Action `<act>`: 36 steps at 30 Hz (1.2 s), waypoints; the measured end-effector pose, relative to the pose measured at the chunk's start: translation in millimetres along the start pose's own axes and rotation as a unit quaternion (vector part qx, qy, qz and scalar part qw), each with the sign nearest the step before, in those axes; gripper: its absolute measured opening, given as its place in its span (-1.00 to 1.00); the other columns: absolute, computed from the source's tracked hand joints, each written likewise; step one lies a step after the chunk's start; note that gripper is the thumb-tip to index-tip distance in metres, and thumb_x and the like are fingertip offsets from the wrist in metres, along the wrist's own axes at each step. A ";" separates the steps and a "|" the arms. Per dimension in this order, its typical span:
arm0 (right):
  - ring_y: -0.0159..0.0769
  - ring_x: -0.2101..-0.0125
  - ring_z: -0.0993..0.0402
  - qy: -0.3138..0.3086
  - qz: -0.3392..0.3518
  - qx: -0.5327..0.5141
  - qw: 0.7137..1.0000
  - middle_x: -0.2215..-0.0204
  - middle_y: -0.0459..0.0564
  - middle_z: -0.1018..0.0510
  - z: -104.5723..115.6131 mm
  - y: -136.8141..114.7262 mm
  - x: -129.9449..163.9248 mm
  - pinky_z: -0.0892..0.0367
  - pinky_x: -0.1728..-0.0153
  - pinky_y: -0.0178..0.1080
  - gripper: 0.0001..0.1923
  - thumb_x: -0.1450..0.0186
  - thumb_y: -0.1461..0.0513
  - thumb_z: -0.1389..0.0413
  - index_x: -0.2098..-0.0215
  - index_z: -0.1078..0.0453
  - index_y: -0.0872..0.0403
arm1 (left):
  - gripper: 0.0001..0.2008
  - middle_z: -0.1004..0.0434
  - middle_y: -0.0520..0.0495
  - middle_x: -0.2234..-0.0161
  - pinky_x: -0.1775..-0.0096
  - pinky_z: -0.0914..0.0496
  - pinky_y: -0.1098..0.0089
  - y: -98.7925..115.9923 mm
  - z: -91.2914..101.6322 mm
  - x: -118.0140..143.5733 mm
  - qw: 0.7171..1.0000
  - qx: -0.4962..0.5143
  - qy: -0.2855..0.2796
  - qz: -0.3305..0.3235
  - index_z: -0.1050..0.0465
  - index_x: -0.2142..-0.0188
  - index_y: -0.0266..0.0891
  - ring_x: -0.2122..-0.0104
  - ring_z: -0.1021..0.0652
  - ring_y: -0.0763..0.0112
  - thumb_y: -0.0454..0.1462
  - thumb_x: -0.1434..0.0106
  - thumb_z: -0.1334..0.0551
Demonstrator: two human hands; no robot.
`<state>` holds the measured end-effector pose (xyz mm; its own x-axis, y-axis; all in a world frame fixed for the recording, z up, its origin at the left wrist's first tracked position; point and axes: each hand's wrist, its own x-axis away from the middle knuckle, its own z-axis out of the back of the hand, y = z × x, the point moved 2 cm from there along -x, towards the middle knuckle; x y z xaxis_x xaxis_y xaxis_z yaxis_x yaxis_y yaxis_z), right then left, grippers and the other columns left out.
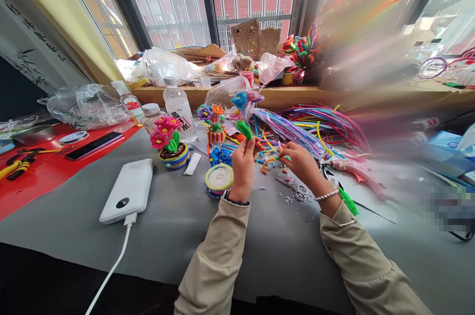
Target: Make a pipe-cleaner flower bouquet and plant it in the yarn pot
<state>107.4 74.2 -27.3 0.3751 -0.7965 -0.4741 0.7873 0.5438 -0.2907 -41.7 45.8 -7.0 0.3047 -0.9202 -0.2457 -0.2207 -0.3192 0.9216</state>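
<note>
My left hand (244,166) is closed around the stem of a pipe-cleaner flower bunch, held upright, with blue blooms (240,101) and a green leaf (244,130). To its right, my right hand (305,165) has its fingers pinched on a thin green pipe cleaner (286,157); its far end is hard to follow against the clutter. Below my left hand stands a yarn-wrapped pot (218,180) with a white coiled filling. Blue pipe-cleaner flowers (220,156) lie just behind that pot. Small scissors (300,192) rest among fluffy scraps under my right hand.
Two finished flower pots, one pink (171,157) and one striped (216,135), stand left of my hands, near a water bottle (178,107). A white power bank (128,191) with a cable lies front left. Behind are bundled pipe cleaners (297,129); a pink glue gun (361,176) lies right.
</note>
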 end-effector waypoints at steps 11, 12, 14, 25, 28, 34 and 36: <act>-0.40 0.58 -0.43 0.172 -0.180 -0.481 0.841 0.50 -0.10 -0.45 16.1 -3.5 5.7 -0.39 0.51 -0.28 -0.68 -0.08 0.11 -0.10 0.39 -0.03 0.04 | -0.79 -0.39 0.05 0.52 0.33 -0.34 0.47 -0.6 -1.0 2.0 0.999 0.037 0.019 0.021 -0.37 0.44 -0.29 0.48 -0.45 0.54 -0.15 -0.07 -0.17; -0.39 0.54 -0.45 0.192 -0.177 -0.482 0.836 0.50 -0.11 -0.44 17.5 -4.1 6.5 -0.40 0.49 -0.28 -0.68 -0.06 0.12 -0.13 0.39 -0.05 0.05 | -0.79 -0.38 0.06 0.52 0.33 -0.34 0.47 -1.5 -1.9 2.4 0.999 0.038 0.014 0.021 -0.37 0.45 -0.29 0.49 -0.45 0.55 -0.15 -0.07 -0.17; -0.37 0.47 -0.46 0.225 -0.178 -0.484 0.827 0.51 -0.12 -0.44 20.1 -4.0 8.6 -0.40 0.45 -0.29 -0.68 -0.05 0.14 -0.15 0.39 -0.09 0.05 | -0.78 -0.39 0.05 0.52 0.31 -0.35 0.47 -3.0 -3.6 3.1 0.999 0.033 0.000 0.024 -0.36 0.47 -0.30 0.50 -0.43 0.56 -0.15 -0.07 -0.18; -0.32 0.25 -0.47 0.111 -0.195 -0.640 0.735 0.29 -0.06 -0.52 17.5 -7.9 14.5 -0.37 0.15 -0.20 -0.72 0.00 0.19 -0.21 0.29 -0.40 0.05 | -0.75 -0.40 0.04 0.54 0.33 -0.37 0.46 -13.5 -14.9 10.5 0.993 0.029 -0.084 0.083 -0.39 0.41 -0.31 0.49 -0.46 0.53 -0.13 -0.03 -0.21; -0.34 0.33 -0.48 0.076 -0.171 -0.628 0.756 0.33 -0.06 -0.53 17.7 -16.3 15.4 -0.39 0.21 -0.18 -0.74 -0.03 0.16 -0.19 0.30 -0.40 0.04 | -0.73 -0.44 0.03 0.51 0.33 -0.37 0.45 -15.8 -19.2 12.1 0.985 0.057 -0.126 0.098 -0.42 0.38 -0.31 0.47 -0.47 0.51 -0.13 -0.01 -0.22; -0.31 0.38 -0.39 0.100 -0.136 -0.424 0.890 0.44 -0.04 -0.47 25.7 -21.1 18.1 -0.33 0.32 -0.22 -0.77 0.00 0.12 -0.21 0.43 -0.45 0.10 | -0.74 -0.46 0.01 0.48 0.35 -0.37 0.47 -15.3 -19.6 11.6 0.985 0.058 -0.132 0.089 -0.43 0.37 -0.30 0.48 -0.46 0.53 -0.14 -0.03 -0.20; -0.35 0.41 -0.35 0.146 -0.139 -0.380 0.903 0.46 -0.06 -0.42 29.3 -18.4 19.0 -0.29 0.39 -0.27 -0.79 0.00 0.12 -0.21 0.47 -0.46 0.10 | -0.75 -0.44 0.02 0.51 0.35 -0.37 0.48 -15.1 -18.4 11.6 0.987 0.047 -0.121 0.089 -0.43 0.39 -0.31 0.48 -0.45 0.54 -0.14 -0.03 -0.21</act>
<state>114.4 41.3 -6.6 -0.0187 -0.8870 -0.4614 0.2262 0.4458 -0.8661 -17.8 44.1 -18.2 0.0247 -0.9872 -0.1578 -0.3400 -0.1567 0.9273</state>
